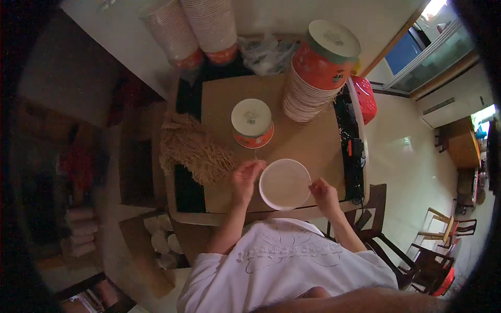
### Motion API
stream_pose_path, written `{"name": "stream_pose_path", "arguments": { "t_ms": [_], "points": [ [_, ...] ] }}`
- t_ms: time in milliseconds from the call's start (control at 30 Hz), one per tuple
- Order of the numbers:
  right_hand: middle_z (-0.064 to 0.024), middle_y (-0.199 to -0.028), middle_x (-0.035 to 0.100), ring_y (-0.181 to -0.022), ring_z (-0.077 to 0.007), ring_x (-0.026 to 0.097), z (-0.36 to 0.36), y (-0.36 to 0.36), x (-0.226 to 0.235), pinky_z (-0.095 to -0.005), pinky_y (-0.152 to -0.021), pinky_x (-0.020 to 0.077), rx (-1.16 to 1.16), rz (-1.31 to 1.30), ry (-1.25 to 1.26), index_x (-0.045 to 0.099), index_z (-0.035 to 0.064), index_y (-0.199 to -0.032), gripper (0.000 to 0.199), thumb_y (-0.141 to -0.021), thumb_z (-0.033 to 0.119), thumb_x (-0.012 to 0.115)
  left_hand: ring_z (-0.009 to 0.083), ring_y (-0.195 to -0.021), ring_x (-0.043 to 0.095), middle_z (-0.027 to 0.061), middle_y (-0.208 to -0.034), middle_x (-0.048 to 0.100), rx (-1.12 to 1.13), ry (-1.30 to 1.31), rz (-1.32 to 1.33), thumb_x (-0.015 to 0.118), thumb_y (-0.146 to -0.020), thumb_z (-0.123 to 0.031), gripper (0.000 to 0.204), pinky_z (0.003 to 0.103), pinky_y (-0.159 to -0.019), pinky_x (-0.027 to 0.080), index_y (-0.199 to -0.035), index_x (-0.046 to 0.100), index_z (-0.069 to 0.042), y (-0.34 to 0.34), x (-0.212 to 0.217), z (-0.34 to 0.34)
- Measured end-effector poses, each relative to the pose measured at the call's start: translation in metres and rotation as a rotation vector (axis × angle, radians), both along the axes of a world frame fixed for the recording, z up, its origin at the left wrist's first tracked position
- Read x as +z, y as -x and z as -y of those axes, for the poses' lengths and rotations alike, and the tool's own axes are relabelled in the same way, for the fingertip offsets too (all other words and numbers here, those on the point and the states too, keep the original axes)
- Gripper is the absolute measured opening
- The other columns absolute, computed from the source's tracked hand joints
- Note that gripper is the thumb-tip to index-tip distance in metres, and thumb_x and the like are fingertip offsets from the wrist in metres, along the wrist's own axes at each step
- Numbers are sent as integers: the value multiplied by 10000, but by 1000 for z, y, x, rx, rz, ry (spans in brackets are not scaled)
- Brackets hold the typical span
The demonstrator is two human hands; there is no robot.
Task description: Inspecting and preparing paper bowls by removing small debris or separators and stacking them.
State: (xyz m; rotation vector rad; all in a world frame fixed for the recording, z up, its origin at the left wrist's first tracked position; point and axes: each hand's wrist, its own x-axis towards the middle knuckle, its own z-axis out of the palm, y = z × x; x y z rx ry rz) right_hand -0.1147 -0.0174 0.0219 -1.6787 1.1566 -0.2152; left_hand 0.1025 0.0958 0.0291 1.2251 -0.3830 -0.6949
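Note:
A round white paper bucket (285,185), its open mouth facing up toward me, is at the table's front edge. My left hand (247,180) is closed at its left rim, fingertips pinched together; a thin strand seems to show just above them. On the opposite side my right hand (324,196) pinches the rim, fingers curled. Just beyond stands an upside-down orange paper bucket (252,123) with a pale base. A loose heap of brown twine (195,148) lies left of my left hand. Whatever small thing the fingertips may also hold is too small to tell.
A tall leaning stack of orange buckets (318,73) stands at the back right on the cardboard sheet (222,96). Two wrapped bucket stacks (211,26) and a clear plastic bag (267,55) line the wall. A red plastic item (364,99) and dark chair (378,224) are to the right.

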Motion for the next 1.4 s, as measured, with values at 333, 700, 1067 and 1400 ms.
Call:
{"name": "stream_pose_path", "arguments": {
  "t_ms": [333,700,1067,1400],
  "points": [
    [-9,-781,582,-757,-90,517,-5,-27,27,-226,-705,416,239,392,-427,601,-28,-835,166,-841,122,529,176,-735,600,72,-779,619,-584,-295,477,632,-732,-69,101,287,-683,464,-820,588,-43,63,38,-9],
    [2,-709,572,-679,-73,496,-11,-33,12,-215,-592,401,382,266,-345,607,9,-848,184,-846,182,546,255,-644,598,97,-679,581,-406,-387,657,619,-738,-77,159,353,-556,460,-802,476,-51,66,7,-17],
    [2,-749,568,-732,-70,508,-17,-40,14,-207,-659,414,284,378,-313,598,1,-821,98,-809,95,574,306,-571,530,103,-603,501,-304,-403,787,649,-700,-84,231,391,-510,413,-728,421,-62,65,6,-13],
    [-49,-784,553,-759,-125,551,-18,-50,34,-253,-655,448,-202,655,-829,521,35,-848,94,-862,124,495,247,-589,560,96,-638,542,-477,-344,605,662,-701,-87,227,343,-515,433,-749,444,-47,65,23,-21]
  ]
}}
